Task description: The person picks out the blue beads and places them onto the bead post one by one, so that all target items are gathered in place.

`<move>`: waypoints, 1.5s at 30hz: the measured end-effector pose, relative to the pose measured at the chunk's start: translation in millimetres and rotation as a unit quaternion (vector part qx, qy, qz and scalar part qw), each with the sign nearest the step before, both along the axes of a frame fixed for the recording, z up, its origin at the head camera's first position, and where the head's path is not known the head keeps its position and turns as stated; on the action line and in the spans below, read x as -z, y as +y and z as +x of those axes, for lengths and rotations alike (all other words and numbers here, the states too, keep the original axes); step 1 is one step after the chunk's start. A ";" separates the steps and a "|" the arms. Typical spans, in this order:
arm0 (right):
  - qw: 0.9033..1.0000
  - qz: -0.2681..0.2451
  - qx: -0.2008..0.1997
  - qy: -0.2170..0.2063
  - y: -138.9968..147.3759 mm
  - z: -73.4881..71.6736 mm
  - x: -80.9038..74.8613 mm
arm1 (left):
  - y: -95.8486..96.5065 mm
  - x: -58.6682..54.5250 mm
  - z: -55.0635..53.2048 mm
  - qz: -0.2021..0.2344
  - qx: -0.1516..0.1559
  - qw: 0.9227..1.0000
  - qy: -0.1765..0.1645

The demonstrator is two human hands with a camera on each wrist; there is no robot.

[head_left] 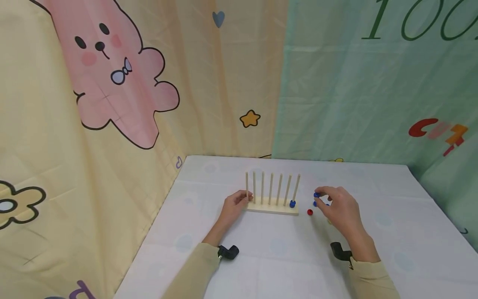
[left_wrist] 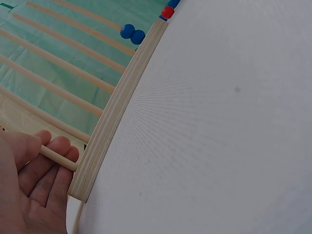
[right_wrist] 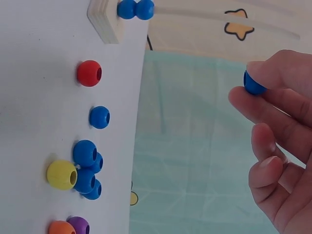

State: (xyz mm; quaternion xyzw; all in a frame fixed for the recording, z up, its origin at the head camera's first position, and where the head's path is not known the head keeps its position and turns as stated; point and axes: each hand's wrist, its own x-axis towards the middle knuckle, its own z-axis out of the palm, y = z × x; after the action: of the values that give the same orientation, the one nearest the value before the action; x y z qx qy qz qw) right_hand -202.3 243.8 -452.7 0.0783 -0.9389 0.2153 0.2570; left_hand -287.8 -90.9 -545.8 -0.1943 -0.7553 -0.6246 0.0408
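A pale wooden peg rack [head_left: 272, 208] stands on the table, its several upright rods in a row. My left hand [head_left: 236, 203] holds the leftmost rod [left_wrist: 59, 158] between thumb and fingers, low down near the base. On the rightmost rod sit two blue beads [right_wrist: 136, 9], stacked at the bottom. To the right of the rack, my right hand [head_left: 340, 208] pinches a blue bead [right_wrist: 254, 84] between thumb and forefinger, raised above the table. The bead's hole shows on one side.
Loose beads lie right of the rack: a red bead [right_wrist: 89, 73], a lone blue bead [right_wrist: 99, 117], a cluster of blue beads [right_wrist: 85, 153], a yellow bead [right_wrist: 62, 175], an orange bead [right_wrist: 62, 227] and a purple bead [right_wrist: 79, 225]. Printed curtains hang behind the white-covered table [head_left: 269, 265].
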 end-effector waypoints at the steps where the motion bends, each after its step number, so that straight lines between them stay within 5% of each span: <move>1: 1.000 0.001 0.000 0.001 -0.3 0.1 -1.6 | 0.5 -0.1 0.4 0.000 -0.001 1.000 0.001; 13: 1.000 -0.002 -0.005 0.009 -4.1 1.3 -18.0 | 0.8 -33.4 20.1 0.007 0.019 1.000 0.004; 25: 0.999 -0.004 -0.012 0.031 -5.5 -1.4 -28.8 | 0.5 -5.1 0.9 -0.012 0.000 1.000 -0.010; 45: 0.998 -0.022 -0.034 0.048 -23.9 -8.3 -51.8 | -1.3 -2.6 0.0 -0.020 -0.005 1.000 -0.004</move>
State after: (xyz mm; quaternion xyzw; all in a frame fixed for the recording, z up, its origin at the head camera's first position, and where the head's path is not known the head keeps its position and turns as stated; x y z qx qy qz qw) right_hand -210.6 219.9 -401.0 0.1150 -0.9172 0.2409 0.2959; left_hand -287.8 -92.2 -543.2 -0.1892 -0.7686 -0.6100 0.0369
